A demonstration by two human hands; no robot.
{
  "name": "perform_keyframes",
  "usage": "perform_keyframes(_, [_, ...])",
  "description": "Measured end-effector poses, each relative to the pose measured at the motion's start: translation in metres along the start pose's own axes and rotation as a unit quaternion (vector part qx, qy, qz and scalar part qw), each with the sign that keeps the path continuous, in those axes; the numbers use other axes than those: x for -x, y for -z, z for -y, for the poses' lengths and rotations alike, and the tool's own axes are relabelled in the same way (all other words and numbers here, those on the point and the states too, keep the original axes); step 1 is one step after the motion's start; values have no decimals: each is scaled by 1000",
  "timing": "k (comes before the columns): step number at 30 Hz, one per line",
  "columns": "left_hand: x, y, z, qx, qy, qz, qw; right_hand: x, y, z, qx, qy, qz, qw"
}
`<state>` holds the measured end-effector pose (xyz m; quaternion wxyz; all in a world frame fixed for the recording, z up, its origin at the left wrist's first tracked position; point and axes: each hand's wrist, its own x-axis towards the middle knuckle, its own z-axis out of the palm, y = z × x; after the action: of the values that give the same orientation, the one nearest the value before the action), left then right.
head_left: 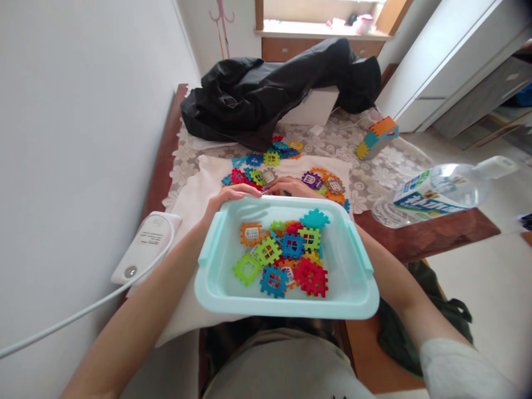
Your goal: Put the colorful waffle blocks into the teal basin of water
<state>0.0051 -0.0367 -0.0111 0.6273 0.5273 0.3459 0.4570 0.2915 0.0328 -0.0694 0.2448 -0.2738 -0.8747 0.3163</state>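
A pale turquoise plastic tub (286, 307) stands in front of my body, between my forearms. Inside lies a loose heap of toothed plastic building tiles, among them a blue window tile (292, 245), a red tile (311, 277) and a lime green tile (268, 251). My left hand (233, 194) is at the tub's far left corner, fingers bent toward the middle. Just beyond the far rim, my right hand (293, 186) curls in from the right. The fingertips of both hands come close together around something small, mostly hidden by the rim.
More tiles lie past my hands, including a purple tile (311, 180). An assembled tile box (377, 137) stands at the back right. A clear bottle (432, 194) is near the right edge, a white corded device (145, 244) on the left. Black cloth (266, 94) covers the back.
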Motion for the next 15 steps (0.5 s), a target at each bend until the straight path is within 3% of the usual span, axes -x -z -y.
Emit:
perform_keyframes(11, [-3, 1, 1, 24, 55, 6, 998, 0, 5, -11, -35, -12, 8, 999])
perform_keyframes(15, [-2, -1, 0, 28, 14, 4, 999, -2, 9, -7, -42, -31, -3, 999])
